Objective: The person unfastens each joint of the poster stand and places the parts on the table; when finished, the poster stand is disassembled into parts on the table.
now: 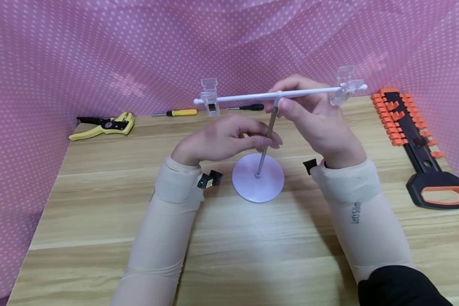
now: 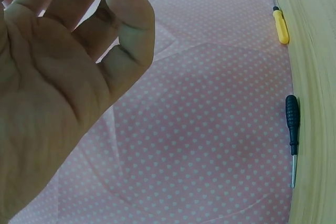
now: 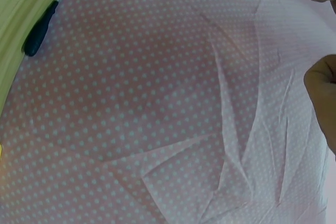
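A small display stand has a round white base (image 1: 245,185), a thin metal rod (image 1: 263,159) and a white crossbar (image 1: 245,97). Clear plastic clips sit near both ends of the bar, one at its left end (image 1: 209,95) and one at its right end (image 1: 343,87). Partway up the rod, my left hand (image 1: 229,138) pinches it between thumb and fingers. My right hand (image 1: 317,114) pinches the joint where rod and crossbar meet, thumb in front and fingers behind. The rod leans slightly to the right. Neither wrist view shows the stand clearly.
Yellow-and-black wire strippers (image 1: 103,126) lie at the back left. Along the back edge are a yellow screwdriver (image 1: 181,112) and a black screwdriver (image 1: 251,107). A black tool with orange clips (image 1: 415,148) lies at the right. Pink dotted cloth (image 1: 157,51) surrounds the wooden table (image 1: 229,255).
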Motion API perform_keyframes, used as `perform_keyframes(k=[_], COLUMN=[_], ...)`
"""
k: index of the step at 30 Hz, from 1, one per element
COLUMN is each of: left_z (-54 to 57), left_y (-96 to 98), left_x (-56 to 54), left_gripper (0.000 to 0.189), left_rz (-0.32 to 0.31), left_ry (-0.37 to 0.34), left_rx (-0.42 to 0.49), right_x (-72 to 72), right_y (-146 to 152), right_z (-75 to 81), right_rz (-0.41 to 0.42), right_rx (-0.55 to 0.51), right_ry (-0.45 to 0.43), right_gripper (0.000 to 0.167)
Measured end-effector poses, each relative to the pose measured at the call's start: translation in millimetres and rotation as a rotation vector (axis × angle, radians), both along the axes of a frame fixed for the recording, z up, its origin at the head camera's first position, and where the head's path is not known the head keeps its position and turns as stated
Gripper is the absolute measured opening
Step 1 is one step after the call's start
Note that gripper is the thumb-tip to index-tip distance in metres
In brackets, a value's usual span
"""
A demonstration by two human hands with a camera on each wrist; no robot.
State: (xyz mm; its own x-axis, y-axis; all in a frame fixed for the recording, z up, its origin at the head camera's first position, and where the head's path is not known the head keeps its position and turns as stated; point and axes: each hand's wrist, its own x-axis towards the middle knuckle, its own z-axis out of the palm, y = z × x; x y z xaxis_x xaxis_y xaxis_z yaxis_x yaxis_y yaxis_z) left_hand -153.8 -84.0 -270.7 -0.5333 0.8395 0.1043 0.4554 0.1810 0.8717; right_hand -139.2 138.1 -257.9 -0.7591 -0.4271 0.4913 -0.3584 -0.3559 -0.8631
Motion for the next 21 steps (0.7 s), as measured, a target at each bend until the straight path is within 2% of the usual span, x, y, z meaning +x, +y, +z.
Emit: perform_keyframes(k=[10,21], left_z=[-0.3,0.4], left_y=[2.1,4.5], left_x=[2.1,3.3], left_gripper=[0.019,0.016], left_rz=[0.01,0.012], left_ry=[-0.036,-0.069], left_rx=[0.031,0.031], right_x=[2.3,4.4], right_y=[-7.5,-8.2], right_z=[-0.5,-2.8], right_rz=[0.015,0.006], right_rx=[-0.102,-0.172], right_ry=[-0.009,-0.04], right_gripper=[0.02,0.019])
